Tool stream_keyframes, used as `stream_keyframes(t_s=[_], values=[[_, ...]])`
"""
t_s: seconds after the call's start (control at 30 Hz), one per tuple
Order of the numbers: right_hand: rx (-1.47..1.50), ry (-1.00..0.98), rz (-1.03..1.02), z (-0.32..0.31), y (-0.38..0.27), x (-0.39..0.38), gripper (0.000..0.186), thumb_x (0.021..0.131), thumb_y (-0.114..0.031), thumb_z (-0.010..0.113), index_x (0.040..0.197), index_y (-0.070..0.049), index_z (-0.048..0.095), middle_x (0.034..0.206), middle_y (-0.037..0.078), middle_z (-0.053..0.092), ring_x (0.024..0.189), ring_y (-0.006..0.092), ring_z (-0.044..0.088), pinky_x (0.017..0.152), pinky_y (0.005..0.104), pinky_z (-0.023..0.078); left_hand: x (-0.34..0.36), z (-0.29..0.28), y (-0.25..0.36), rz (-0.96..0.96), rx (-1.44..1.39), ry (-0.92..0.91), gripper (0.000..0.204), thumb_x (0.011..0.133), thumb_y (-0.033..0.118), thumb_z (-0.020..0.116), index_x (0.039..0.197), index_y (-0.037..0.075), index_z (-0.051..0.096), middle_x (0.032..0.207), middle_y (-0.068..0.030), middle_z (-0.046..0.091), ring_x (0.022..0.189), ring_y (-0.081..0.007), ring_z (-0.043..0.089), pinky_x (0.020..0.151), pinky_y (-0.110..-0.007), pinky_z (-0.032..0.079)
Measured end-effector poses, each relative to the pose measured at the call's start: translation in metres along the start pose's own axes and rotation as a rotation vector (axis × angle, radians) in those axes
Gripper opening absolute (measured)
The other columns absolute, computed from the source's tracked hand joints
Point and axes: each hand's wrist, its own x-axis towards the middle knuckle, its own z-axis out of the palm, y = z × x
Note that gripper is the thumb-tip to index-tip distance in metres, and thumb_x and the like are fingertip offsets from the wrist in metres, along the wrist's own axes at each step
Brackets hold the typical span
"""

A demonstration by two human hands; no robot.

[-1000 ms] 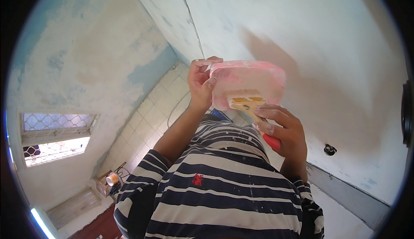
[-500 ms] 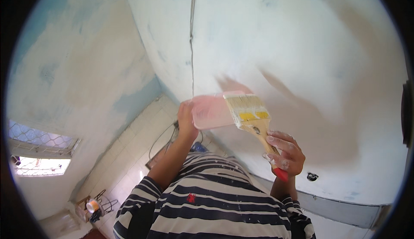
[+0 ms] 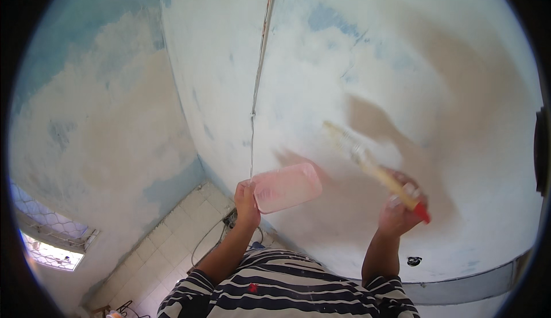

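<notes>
The paintbrush (image 3: 367, 163), blurred, slants up and to the left across the white wall (image 3: 436, 88), its pale bristles at or very near the plaster and its wooden handle ending in a red tip. The right hand (image 3: 399, 206) is wrapped around the lower part of that handle, fingers closed. To the left, the left hand (image 3: 247, 200) grips the edge of a pink container (image 3: 286, 187), holding it out roughly level close to the wall. A thin cable (image 3: 258, 82) runs down the wall just above the container. Below, the striped shirt (image 3: 287, 292) fills the lower edge, with a tiled surface (image 3: 172, 249) and a meshed window (image 3: 46, 243) further left.
</notes>
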Motion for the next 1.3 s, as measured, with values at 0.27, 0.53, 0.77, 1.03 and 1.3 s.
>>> stream_keyframes(t_s=[0.27,0.53,0.77,1.03,1.3], values=[[-0.196,0.385,-0.140,0.075,-0.012,0.160,0.034,0.084,-0.008,0.073,0.108,0.012,0.059,0.107,0.017,0.064,0.090,0.0250,0.068,0.078,0.0314,0.061,0.000,0.007,-0.002,-0.037,-0.077,-0.034,0.018,0.096,0.017,0.054,0.104,0.001,0.051,0.097,-0.0085,0.061,0.090,-0.0151,0.061,0.079,-0.030,0.052],[-0.376,-0.086,0.079,0.132,0.002,0.251,0.029,0.090,-0.016,0.068,0.111,0.004,0.063,0.092,0.011,0.069,0.082,0.0121,0.067,0.068,0.0225,0.055,-0.004,-0.011,-0.011,-0.066,-0.054,-0.026,0.018,0.095,0.017,0.055,0.104,0.002,0.051,0.095,-0.0076,0.060,0.084,-0.0137,0.060,0.073,-0.028,0.052],[-0.547,-0.122,-0.218,0.133,-0.068,0.311,0.012,0.094,-0.010,0.058,0.098,0.002,0.061,0.081,0.007,0.064,0.073,0.0127,0.061,0.068,0.0268,0.050,-0.006,-0.020,-0.009,-0.056,-0.066,-0.041,0.017,0.095,0.017,0.055,0.104,0.002,0.051,0.093,-0.0067,0.060,0.082,-0.0130,0.060,0.070,-0.027,0.051],[-0.624,-0.469,-0.057,0.161,-0.023,0.293,0.029,0.091,-0.022,0.067,0.112,-0.003,0.064,0.087,0.007,0.069,0.069,0.0100,0.062,0.064,0.0250,0.051,0.004,-0.036,-0.012,0.014,-0.010,-0.003,0.018,0.094,0.016,0.056,0.103,0.002,0.052,0.091,-0.0068,0.060,0.080,-0.0129,0.060,0.066,-0.028,0.051],[-0.732,-0.168,-0.233,0.132,-0.086,0.364,0.014,0.094,-0.009,0.057,0.102,0.002,0.061,0.087,0.009,0.065,0.075,0.0144,0.061,0.069,0.0280,0.050,0.004,-0.038,-0.001,-0.040,0.024,0.012,0.016,0.094,0.015,0.056,0.102,0.001,0.052,0.088,-0.0056,0.058,0.074,-0.0114,0.056,0.063,-0.025,0.049]])
